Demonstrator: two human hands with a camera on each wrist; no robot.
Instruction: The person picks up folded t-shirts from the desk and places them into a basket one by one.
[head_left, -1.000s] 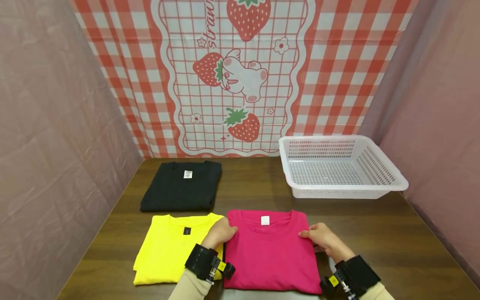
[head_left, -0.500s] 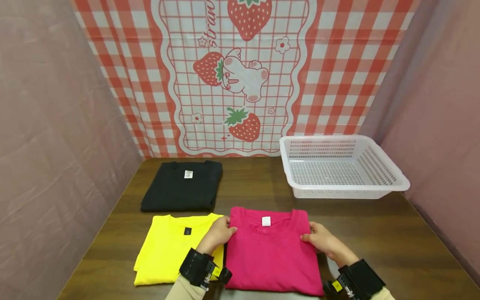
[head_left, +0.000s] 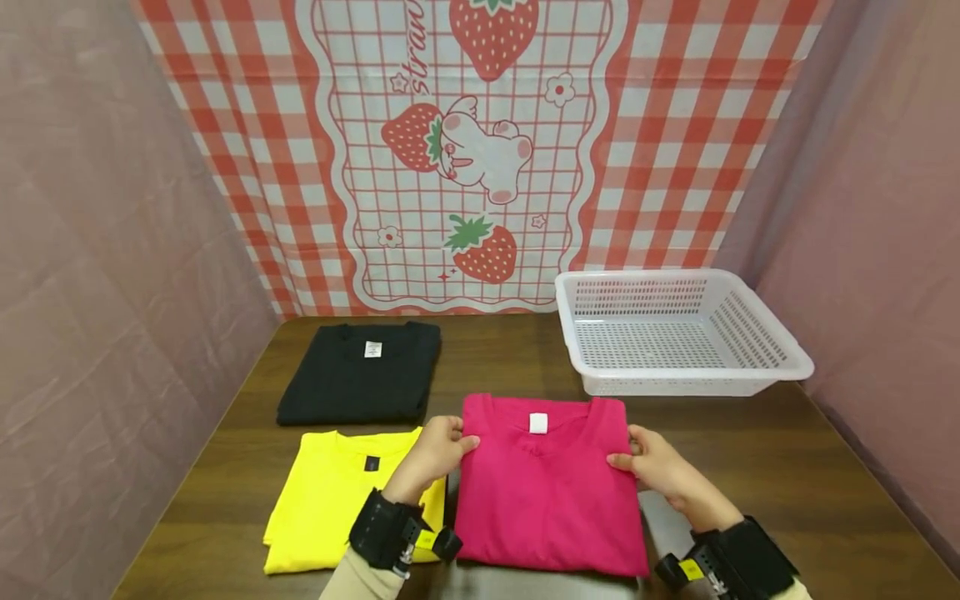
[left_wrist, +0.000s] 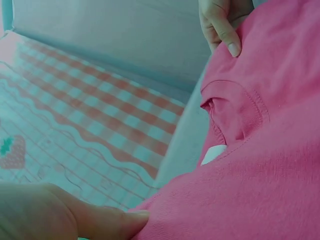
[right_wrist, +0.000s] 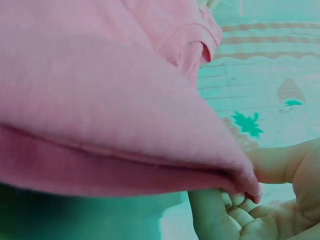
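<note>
A folded pink T-shirt (head_left: 551,492) with a white neck label is held between both hands, its collar edge toward the back of the table. My left hand (head_left: 435,450) pinches its left side, thumb on top. On the opposite side my right hand (head_left: 663,471) pinches the edge, and in the right wrist view the fingers (right_wrist: 215,215) curl beneath the cloth. Beside the left hand lies a folded yellow T-shirt (head_left: 322,508), partly covered by that forearm. Farther back rests a folded black T-shirt (head_left: 360,379).
A white perforated plastic basket (head_left: 652,383) stands at the back right of the brown wooden table (head_left: 495,358). Behind the table hangs a red-and-white checked strawberry cloth (head_left: 660,150). Pinkish curtains (head_left: 112,250) close off both sides.
Both hands have raised the pink T-shirt and shifted it slightly away from the person. Its collar now sits higher in the head view. The yellow and black T-shirts and the basket have stayed put.
</note>
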